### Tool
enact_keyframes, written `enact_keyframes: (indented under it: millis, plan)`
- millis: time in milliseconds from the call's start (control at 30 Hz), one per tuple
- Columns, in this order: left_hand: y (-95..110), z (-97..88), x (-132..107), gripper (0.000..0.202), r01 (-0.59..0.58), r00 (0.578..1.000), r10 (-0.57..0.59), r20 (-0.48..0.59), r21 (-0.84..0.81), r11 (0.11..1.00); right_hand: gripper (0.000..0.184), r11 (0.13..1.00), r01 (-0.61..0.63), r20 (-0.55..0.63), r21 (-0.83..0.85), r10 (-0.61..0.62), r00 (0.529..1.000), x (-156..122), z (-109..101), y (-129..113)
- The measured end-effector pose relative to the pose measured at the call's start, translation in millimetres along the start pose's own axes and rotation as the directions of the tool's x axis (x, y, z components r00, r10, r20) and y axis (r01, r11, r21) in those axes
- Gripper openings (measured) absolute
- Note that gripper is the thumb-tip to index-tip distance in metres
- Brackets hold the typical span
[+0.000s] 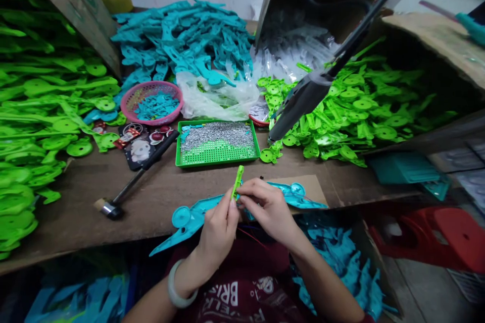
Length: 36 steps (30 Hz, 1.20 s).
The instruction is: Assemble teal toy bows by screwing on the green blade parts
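Note:
Both my hands meet at the table's near edge. My left hand (220, 227) is closed and pinches a small bright green plastic piece (237, 181) that stands upright. My right hand (265, 204) is closed too, its fingertips pressed against the same piece from the right. Under the hands lie two long teal plastic parts, one (185, 222) reaching left and one (299, 194) reaching right over a cardboard sheet (316, 189). A pale bangle (178, 290) sits on my left wrist.
A green tray (216, 157) of small silver bits stands behind the hands. A hammer (134, 181) lies to the left, near a pink basket (151, 103). Green parts are heaped at left (41, 126) and right (356, 106), teal ones (185, 40) at the back. A dark powered tool (306, 98) hangs over the right.

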<state>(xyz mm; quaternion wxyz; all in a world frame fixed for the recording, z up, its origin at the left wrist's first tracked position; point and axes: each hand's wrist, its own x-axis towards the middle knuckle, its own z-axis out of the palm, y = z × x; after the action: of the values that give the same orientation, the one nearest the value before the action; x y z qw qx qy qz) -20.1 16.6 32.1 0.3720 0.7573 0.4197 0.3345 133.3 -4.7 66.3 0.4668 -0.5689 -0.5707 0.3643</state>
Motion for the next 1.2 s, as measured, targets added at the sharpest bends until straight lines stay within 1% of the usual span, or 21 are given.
enact_keyframes:
  millis: [100, 200, 267, 333, 400, 433, 500, 567, 600, 633, 667, 733, 800, 833, 900, 933, 967, 1000, 1067, 1133, 1200]
  plan:
    - [3.9, -1.4, -2.4, 0.036, 0.079, 0.996, -0.075, 0.038, -0.115, 0.99, 0.012, 0.999, -0.014, -0.008, 0.029, 0.014, 1.0, -1.2, -1.1, 2.3]
    - [6.9, -3.4, -4.1, 0.036, 0.186, 0.979, -0.156, 0.134, -0.254, 0.949, 0.006, 0.993, -0.057, -0.007, 0.1, 0.058, 0.998, -2.2, -0.5, 5.4]
    - [8.1, -4.5, -4.3, 0.037, 0.244, 0.963, -0.189, 0.193, -0.323, 0.914, 0.007, 0.997, -0.031, -0.014, 0.072, 0.032, 0.999, -3.2, 1.3, 8.0]
    - [8.8, -4.5, -4.0, 0.038, 0.244, 0.964, -0.19, 0.187, -0.33, 0.912, 0.007, 0.999, 0.052, -0.057, -0.006, -0.052, 0.997, -4.7, 5.1, 10.4]
    - [9.1, -3.1, -3.8, 0.038, 0.199, 0.977, -0.166, 0.133, -0.291, 0.936, 0.007, 0.992, 0.119, -0.137, -0.042, -0.124, 0.983, -7.1, 11.0, 12.4]
    - [9.3, -2.0, -3.9, 0.039, 0.18, 0.982, -0.154, 0.112, -0.275, 0.944, 0.007, 0.992, 0.126, -0.182, -0.029, -0.129, 0.975, -8.8, 14.5, 13.5]
    - [10.0, 0.6, -4.7, 0.04, 0.169, 0.984, -0.144, 0.105, -0.289, 0.942, 0.006, 0.995, 0.101, -0.258, 0.024, -0.091, 0.962, -13.0, 21.7, 15.8]
    - [11.1, 3.1, -6.0, 0.041, 0.217, 0.974, -0.174, 0.144, -0.375, 0.901, 0.007, 0.996, 0.079, -0.302, 0.05, -0.06, 0.951, -18.2, 27.8, 18.4]
    - [11.5, 4.0, -6.4, 0.042, 0.26, 0.964, -0.206, 0.168, -0.433, 0.863, 0.008, 0.996, 0.086, -0.312, 0.035, -0.071, 0.947, -20.8, 29.9, 19.4]
    - [11.7, 4.4, -6.3, 0.043, 0.307, 0.951, -0.247, 0.185, -0.489, 0.817, 0.012, 0.993, 0.115, -0.307, -0.001, -0.11, 0.945, -23.1, 31.0, 20.0]
    - [11.4, 4.4, -5.5, 0.045, 0.356, 0.935, -0.295, 0.198, -0.537, 0.765, 0.018, 0.988, 0.149, -0.276, -0.051, -0.157, 0.948, -24.9, 31.1, 19.8]
    - [9.2, 2.8, -1.4, 0.048, 0.449, 0.89, -0.391, 0.236, -0.608, 0.655, 0.034, 0.97, 0.184, -0.13, -0.156, -0.205, 0.97, -26.0, 27.8, 16.7]
    - [5.3, -0.5, 5.5, 0.051, 0.515, 0.848, -0.443, 0.292, -0.65, 0.558, 0.048, 0.962, 0.164, 0.076, -0.217, -0.151, 0.986, -23.7, 20.8, 10.4]
    - [3.2, -2.6, 9.5, 0.051, 0.531, 0.837, -0.448, 0.315, -0.665, 0.525, 0.053, 0.965, 0.139, 0.17, -0.222, -0.102, 0.98, -21.6, 16.8, 6.8]
    - [-0.3, -7.0, 17.0, 0.048, 0.527, 0.838, -0.439, 0.324, -0.685, 0.502, 0.057, 0.975, 0.11, 0.298, -0.194, -0.048, 0.953, -16.9, 9.8, 1.0]
    - [-1.5, -9.2, 20.1, 0.048, 0.518, 0.843, -0.436, 0.315, -0.691, 0.503, 0.057, 0.978, 0.11, 0.318, -0.175, -0.05, 0.947, -14.8, 7.5, -0.2]
    - [-2.5, -11.4, 22.6, 0.047, 0.513, 0.845, -0.439, 0.307, -0.697, 0.5, 0.058, 0.98, 0.114, 0.307, -0.16, -0.061, 0.95, -13.1, 6.2, 0.2]
    - [-3.2, -13.5, 24.4, 0.046, 0.513, 0.842, -0.445, 0.304, -0.706, 0.489, 0.059, 0.98, 0.122, 0.264, -0.158, -0.077, 0.961, -11.9, 5.6, 2.6]
    - [-4.5, -17.4, 26.4, 0.044, 0.519, 0.832, -0.462, 0.308, -0.726, 0.452, 0.058, 0.966, 0.136, 0.131, -0.221, -0.108, 0.985, -10.5, 4.7, 13.9]
    - [-6.1, -20.7, 26.9, 0.043, 0.512, 0.828, -0.48, 0.291, -0.741, 0.434, 0.052, 0.915, 0.154, 0.033, -0.373, -0.153, 0.988, -10.3, 1.0, 32.4]
    - [-8.1, -22.9, 27.1, 0.04, 0.499, 0.828, -0.497, 0.26, -0.744, 0.444, 0.041, 0.82, 0.188, 0.026, -0.541, -0.207, 0.978, -10.5, -7.3, 52.7]
